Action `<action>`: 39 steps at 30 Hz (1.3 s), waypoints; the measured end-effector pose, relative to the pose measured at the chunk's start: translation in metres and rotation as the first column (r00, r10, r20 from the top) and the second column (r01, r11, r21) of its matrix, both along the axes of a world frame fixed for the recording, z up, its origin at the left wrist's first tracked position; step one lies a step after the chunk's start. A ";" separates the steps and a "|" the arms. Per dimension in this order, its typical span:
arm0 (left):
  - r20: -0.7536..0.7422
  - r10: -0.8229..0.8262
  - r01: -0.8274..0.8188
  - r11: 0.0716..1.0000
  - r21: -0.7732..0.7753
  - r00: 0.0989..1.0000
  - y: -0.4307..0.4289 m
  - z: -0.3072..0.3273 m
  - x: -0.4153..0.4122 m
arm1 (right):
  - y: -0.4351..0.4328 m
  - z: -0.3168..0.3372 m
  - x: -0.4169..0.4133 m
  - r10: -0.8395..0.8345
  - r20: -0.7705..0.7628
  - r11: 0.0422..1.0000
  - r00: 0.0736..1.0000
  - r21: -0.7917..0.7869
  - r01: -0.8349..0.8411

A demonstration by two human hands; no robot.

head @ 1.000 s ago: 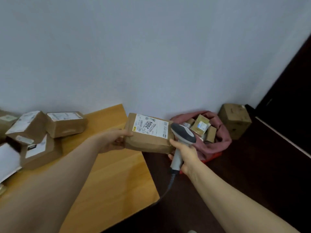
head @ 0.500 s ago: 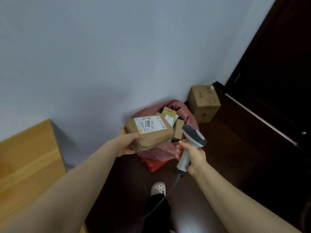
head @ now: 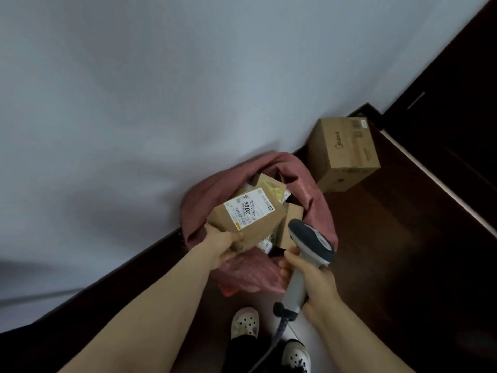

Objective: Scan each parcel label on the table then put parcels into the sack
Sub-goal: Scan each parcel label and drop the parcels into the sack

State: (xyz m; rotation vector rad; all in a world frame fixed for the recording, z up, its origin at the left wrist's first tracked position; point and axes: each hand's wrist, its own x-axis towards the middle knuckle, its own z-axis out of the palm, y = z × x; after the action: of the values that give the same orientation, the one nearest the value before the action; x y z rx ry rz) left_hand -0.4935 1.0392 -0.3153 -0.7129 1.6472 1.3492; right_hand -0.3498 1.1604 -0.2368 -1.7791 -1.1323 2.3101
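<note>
- Hard to make out: the near part of the sack (head: 320,208) is covered by the parcel and both hands. The boxes inside it overlap, so their number cannot be told, though at least three brown ones show. On the label (head: 248,208) only "2004" is readable. The cable (head: 278,332) leaves the picture at six o'clock.
- Left hand (head: 224,246): fingers and thumb curl round the near lower corner of the parcel (head: 258,229), holding it tilted, label up, over the sack's open mouth. Whether it touches the boxes beneath cannot be told.
- Right hand (head: 316,282): wrapped round the grey handle of the scanner (head: 312,242), whose dark head sits just beside the parcel at its four o'clock.
- Counted: one held parcel, one scanner, one pink-red sack, one large carton (head: 347,152) at two o'clock from the sack, and two white perforated shoes (head: 245,323) at six o'clock.
- Room: dark brown floor (head: 390,251), dark skirting board (head: 134,267), and a plain pale wall (head: 161,103) from nine to one o'clock. The sack stands on the floor against the wall.
</note>
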 end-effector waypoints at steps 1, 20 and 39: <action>-0.032 -0.026 0.024 0.999 -0.041 0.999 0.002 -0.008 -0.003 | 0.003 -0.009 -0.004 0.016 0.003 1.000 1.000 0.001 -0.016; 0.006 -1.000 0.494 -0.011 -0.870 -0.012 -0.003 -0.092 -0.014 | -0.011 -0.068 -0.030 0.076 0.055 0.996 0.996 -0.040 -0.074; -0.045 -0.965 0.351 0.137 -0.926 0.257 -0.181 0.159 0.185 | -0.167 0.101 0.129 0.392 -0.234 0.916 0.890 0.010 -0.401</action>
State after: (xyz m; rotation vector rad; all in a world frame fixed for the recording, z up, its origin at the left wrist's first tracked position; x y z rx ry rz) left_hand -0.3085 0.8586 -0.1560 0.3985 2.7130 -0.1069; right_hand -0.2203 0.9935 -0.1355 -1.3321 -1.5346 2.6857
